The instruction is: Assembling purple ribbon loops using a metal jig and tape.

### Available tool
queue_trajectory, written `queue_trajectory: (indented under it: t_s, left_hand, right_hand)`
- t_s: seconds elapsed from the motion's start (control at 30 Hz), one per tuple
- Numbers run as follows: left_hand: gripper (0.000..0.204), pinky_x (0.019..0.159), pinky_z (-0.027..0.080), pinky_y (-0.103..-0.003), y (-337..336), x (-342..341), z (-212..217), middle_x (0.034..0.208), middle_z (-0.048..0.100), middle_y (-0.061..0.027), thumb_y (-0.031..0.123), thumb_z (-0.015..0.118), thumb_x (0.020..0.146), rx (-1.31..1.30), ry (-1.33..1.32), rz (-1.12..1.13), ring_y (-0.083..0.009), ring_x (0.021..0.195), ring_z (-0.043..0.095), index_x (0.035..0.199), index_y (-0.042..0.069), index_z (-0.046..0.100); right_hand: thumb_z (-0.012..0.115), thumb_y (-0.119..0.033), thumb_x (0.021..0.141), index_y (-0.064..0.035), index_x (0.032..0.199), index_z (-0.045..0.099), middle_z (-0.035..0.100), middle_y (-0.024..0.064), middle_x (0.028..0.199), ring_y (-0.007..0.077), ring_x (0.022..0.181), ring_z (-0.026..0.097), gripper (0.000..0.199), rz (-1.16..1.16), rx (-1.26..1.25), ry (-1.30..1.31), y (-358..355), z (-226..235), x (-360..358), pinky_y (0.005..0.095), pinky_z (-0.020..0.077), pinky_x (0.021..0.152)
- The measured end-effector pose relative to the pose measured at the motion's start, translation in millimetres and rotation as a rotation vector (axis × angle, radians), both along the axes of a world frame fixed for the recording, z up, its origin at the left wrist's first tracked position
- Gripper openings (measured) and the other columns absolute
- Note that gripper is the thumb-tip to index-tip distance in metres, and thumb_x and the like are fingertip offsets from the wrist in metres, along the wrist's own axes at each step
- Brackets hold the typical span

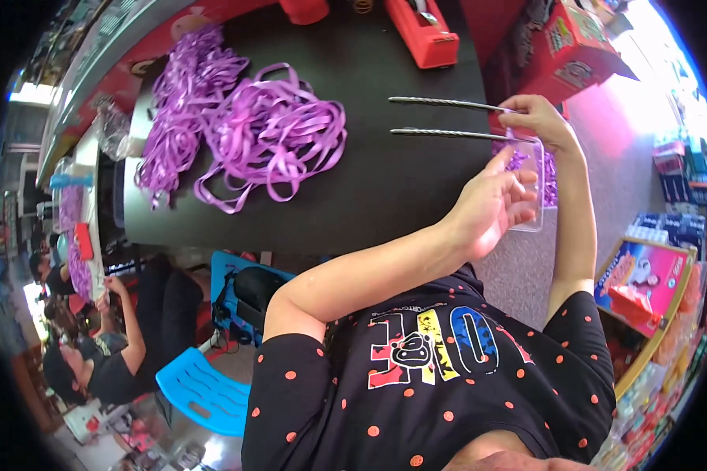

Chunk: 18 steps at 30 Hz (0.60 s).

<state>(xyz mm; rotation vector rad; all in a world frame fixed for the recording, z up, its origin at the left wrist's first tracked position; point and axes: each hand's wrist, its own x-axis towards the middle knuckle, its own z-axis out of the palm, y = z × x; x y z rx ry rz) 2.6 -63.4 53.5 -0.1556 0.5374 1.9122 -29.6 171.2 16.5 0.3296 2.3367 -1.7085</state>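
Now clear plastic box (531, 184) with purple ribbon inside, right hand (536, 118) grip clamped on it; left hand (491, 206) fingers apart, touching box.

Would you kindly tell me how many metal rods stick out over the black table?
2: an upper rod and a lower rod, parallel, both running left from the right hand.
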Motion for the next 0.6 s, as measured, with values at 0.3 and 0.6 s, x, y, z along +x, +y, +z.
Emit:
queue_trajectory:
  t_s: [0.3, 0.6]
  left_hand:
    - [0.028, 0.083, 0.043, -0.024, -162, -28, 8, 0.101, 0.059, -0.0044, -0.004, 0.05, 0.085, -0.507, 1.04, 0.441, -0.0097, 0.092, 0.054, 0.11, 0.0, 0.062]
    - [0.016, 0.079, 0.044, -0.037, -193, -105, -6, 0.092, 0.06, -0.0096, 0.015, 0.067, 0.083, -1.521, 1.894, 0.712, -0.028, 0.088, 0.056, 0.093, 0.002, 0.065]
  right_hand:
    - [0.068, -0.022, 0.082, 0.0019, 0.098, 0.066, 0.063, 0.002, 0.079, 0.0087, 0.067, 0.055, 0.029, -0.127, 0.165, -0.122, 66, -4, 39, 0.0225, 0.0424, 0.059]
    - [0.05, -0.038, 0.094, -0.0012, 0.114, 0.062, 0.067, 0.0108, 0.104, 0.0185, 0.086, 0.063, 0.043, -0.439, 0.483, -0.103, 98, -115, 88, 0.0308, 0.0468, 0.071]
